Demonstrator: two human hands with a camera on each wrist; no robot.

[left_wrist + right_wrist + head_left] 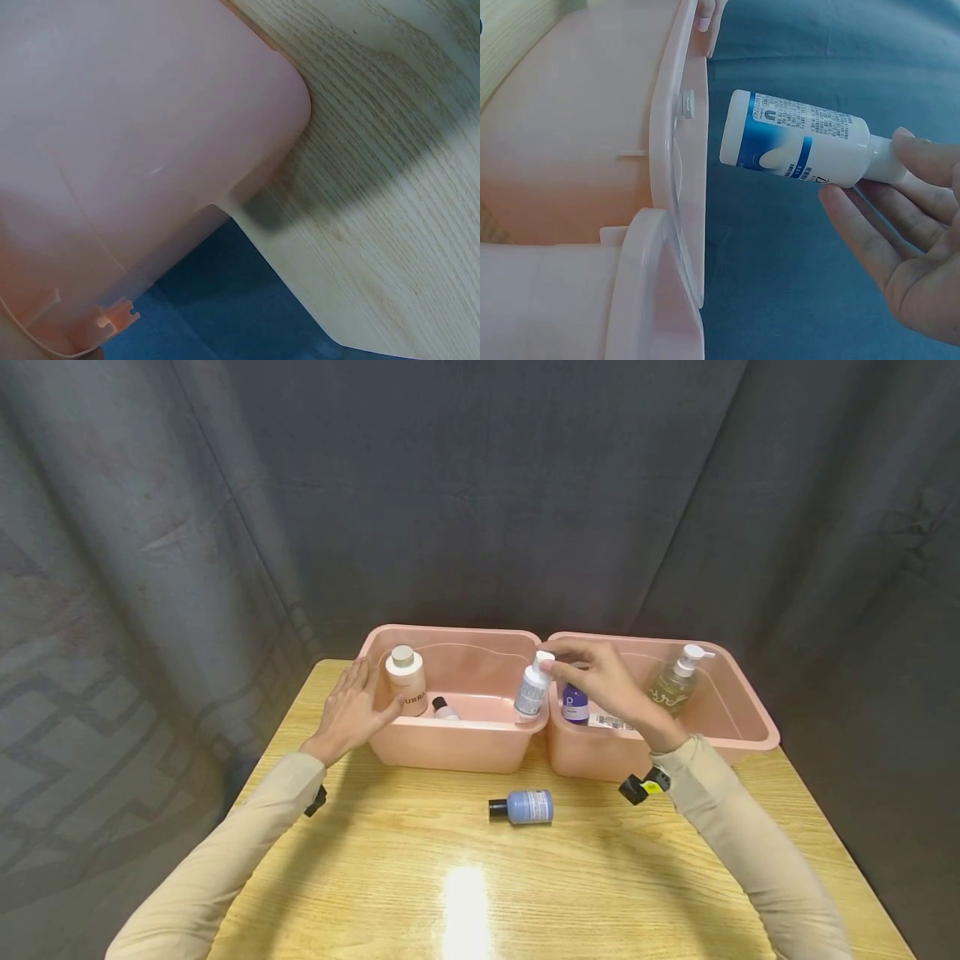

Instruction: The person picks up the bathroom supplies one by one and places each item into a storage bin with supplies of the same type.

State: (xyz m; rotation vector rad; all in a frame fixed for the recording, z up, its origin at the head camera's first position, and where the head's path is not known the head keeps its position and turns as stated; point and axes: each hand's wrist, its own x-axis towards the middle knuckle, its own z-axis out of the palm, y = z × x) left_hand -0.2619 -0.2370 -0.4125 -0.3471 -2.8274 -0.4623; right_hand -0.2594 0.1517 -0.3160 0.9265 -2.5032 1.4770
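Observation:
My right hand [600,681] pinches a white bottle [532,689] by its cap, between thumb and fingers, at the right end of the left pink bin [453,747]. In the right wrist view this bottle [799,139] shows a blue-and-white label with small print, its base pointing towards the bins. On the left end of the same bin rests my left hand [351,714], fingers stretched along the rim and thumb by the front edge. Beside that thumb stands a white bottle with a beige cap [406,681]. A small black-capped bottle [445,709] lies further in.
The right pink bin [738,727] holds a purple bottle [575,706] and a pump bottle [675,681]. A blue bottle with a black cap [529,807] lies on the wooden table [375,860] in front of the bins. Dark curtain [480,527] hangs behind.

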